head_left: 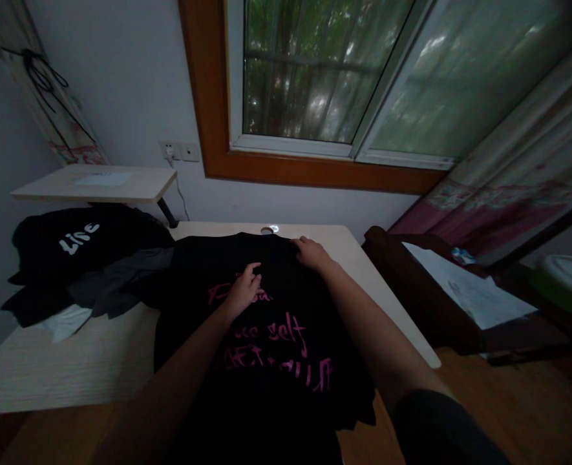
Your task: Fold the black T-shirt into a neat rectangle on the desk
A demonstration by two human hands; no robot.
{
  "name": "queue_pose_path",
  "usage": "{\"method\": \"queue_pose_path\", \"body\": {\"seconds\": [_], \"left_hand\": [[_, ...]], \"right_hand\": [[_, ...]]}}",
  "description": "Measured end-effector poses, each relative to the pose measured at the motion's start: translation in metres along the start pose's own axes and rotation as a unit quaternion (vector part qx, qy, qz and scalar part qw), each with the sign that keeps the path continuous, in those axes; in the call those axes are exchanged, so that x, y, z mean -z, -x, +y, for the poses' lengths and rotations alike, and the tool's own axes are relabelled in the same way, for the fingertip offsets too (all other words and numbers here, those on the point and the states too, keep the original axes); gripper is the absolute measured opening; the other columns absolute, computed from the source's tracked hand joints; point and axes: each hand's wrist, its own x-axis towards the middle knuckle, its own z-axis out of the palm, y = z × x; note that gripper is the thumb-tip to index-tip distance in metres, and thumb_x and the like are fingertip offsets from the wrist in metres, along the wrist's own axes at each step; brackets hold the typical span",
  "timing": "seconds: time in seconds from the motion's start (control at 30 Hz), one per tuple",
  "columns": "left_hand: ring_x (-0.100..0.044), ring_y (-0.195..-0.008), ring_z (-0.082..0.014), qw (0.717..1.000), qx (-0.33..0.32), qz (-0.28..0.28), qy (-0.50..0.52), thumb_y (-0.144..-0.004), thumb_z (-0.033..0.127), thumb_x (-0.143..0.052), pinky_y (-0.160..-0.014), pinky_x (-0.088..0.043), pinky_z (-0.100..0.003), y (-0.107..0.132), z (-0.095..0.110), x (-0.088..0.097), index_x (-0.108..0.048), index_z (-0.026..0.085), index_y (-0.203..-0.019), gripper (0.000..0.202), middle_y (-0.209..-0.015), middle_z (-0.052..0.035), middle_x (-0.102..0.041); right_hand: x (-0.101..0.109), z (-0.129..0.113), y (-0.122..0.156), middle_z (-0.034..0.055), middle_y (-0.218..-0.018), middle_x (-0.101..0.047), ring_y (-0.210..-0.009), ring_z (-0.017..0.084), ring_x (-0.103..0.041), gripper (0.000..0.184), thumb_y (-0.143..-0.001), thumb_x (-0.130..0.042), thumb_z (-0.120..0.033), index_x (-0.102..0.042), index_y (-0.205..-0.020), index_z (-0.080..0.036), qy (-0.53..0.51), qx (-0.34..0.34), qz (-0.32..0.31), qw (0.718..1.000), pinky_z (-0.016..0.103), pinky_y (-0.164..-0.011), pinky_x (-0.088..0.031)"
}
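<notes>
A black T-shirt point(276, 316) with pink lettering lies spread on the pale table, its lower part hanging over the front edge. My left hand point(244, 290) is over the upper lettering, index finger stretched out and the other fingers loosely bent, with nothing in it. At the shirt's upper right edge, my right hand point(311, 253) has its fingers closed on the cloth. Both forearms cross above the shirt and hide some of the print.
A pile of dark clothes point(92, 242) sits on the left of the table point(377, 290), beneath a small raised shelf point(96, 183). Behind are a wall socket point(179, 151) and a window point(324, 77). Brown furniture point(412, 290) with a paper sheet point(470, 290) stands at the right.
</notes>
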Motion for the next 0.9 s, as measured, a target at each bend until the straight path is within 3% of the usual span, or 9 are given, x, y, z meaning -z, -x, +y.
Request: {"method": "queue_pose_path", "body": {"seconds": [0.2,0.33,0.43,0.57,0.7,0.9], "left_hand": [[-0.071,-0.081,-0.0137,0.999,-0.037,-0.033,0.0,-0.095,0.032,-0.057,-0.081,-0.061,-0.034,0.0,-0.002,0.0,-0.049,0.026,-0.142,0.048,-0.088,0.0008,-0.064],[-0.072,-0.098,-0.0178,0.991,-0.095,-0.082,-0.056,-0.096,0.032,-0.056,-0.088,-0.058,-0.035,0.005,0.001,0.001,-0.044,0.029,-0.15,0.055,-0.111,-0.0061,-0.07],[-0.068,-0.108,-0.019,0.975,-0.145,-0.084,-0.146,-0.097,0.03,-0.054,-0.097,-0.054,-0.038,0.012,0.005,0.0,-0.04,0.03,-0.154,0.058,-0.125,-0.0087,-0.069],[-0.055,-0.121,-0.0233,0.912,-0.229,-0.094,-0.327,-0.101,0.036,-0.049,-0.105,-0.047,-0.044,0.025,0.009,-0.005,-0.049,0.036,-0.149,0.048,-0.136,-0.0061,-0.064],[-0.046,-0.127,-0.03,0.842,-0.255,-0.101,-0.464,-0.101,0.042,-0.049,-0.103,-0.045,-0.052,0.034,0.011,-0.011,-0.054,0.043,-0.145,0.044,-0.147,-0.0044,-0.054],[-0.045,-0.128,-0.0312,0.809,-0.261,-0.09,-0.52,-0.101,0.031,-0.049,-0.101,-0.045,-0.05,0.038,0.015,-0.014,-0.048,0.043,-0.149,0.05,-0.151,-0.0049,-0.051]], "right_hand": [[0.006,0.018,-0.005,0.0157,-0.129,-0.059,-0.12,0.033,-0.053,0.037,-0.094,-0.051,-0.022,-0.071,-0.126,-0.023,0.048,-0.027,0.013,0.998,0.045,-0.098,-0.047],[0.008,0.031,-0.004,0.017,-0.131,-0.057,-0.121,0.034,-0.049,0.035,-0.097,-0.048,-0.021,-0.072,-0.122,-0.023,0.054,-0.077,0.077,0.993,0.048,-0.098,-0.045],[0.006,0.037,0.001,0.0186,-0.133,-0.054,-0.121,0.035,-0.048,0.037,-0.099,-0.043,-0.019,-0.07,-0.124,-0.021,0.036,-0.115,0.109,0.987,0.05,-0.097,-0.046],[-0.001,0.038,0.009,0.0177,-0.134,-0.053,-0.118,0.034,-0.052,0.039,-0.096,-0.046,-0.017,-0.065,-0.13,-0.023,-0.004,-0.149,0.118,0.982,0.048,-0.094,-0.048],[-0.008,0.038,0.022,0.0177,-0.129,-0.054,-0.112,0.032,-0.057,0.04,-0.092,-0.048,-0.016,-0.063,-0.129,-0.019,-0.049,-0.149,0.14,0.978,0.045,-0.095,-0.049],[-0.019,0.046,0.068,0.011,-0.108,-0.059,-0.097,0.024,-0.061,0.027,-0.084,-0.054,-0.018,-0.062,-0.11,-0.017,-0.16,-0.076,0.156,0.972,0.038,-0.093,-0.05]]}}
